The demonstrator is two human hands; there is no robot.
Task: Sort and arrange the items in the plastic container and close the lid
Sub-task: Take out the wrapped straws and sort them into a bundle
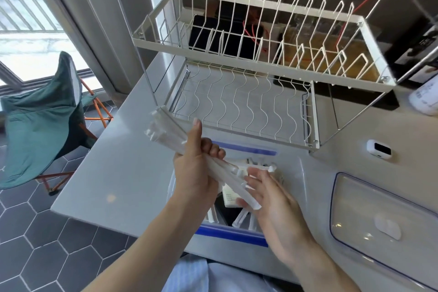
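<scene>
My left hand [196, 170] grips a bundle of long white wrapped sticks [166, 133], held slanted above the plastic container [233, 232] with blue clasps. My right hand [272, 197] is spread flat, its fingers touching the bundle's lower end over the container. Inside the container lie more white wrapped sticks [240, 219] and a small white packet [231, 199]; most of the inside is hidden by my hands. The clear lid [379, 220] with a blue seal lies on the counter to the right.
A white two-tier wire dish rack [248, 73] stands just behind the container. A small white device [378, 149] lies on the counter to the right. A green folding chair [42, 116] stands on the tiled floor at left. The counter's front edge is close to my body.
</scene>
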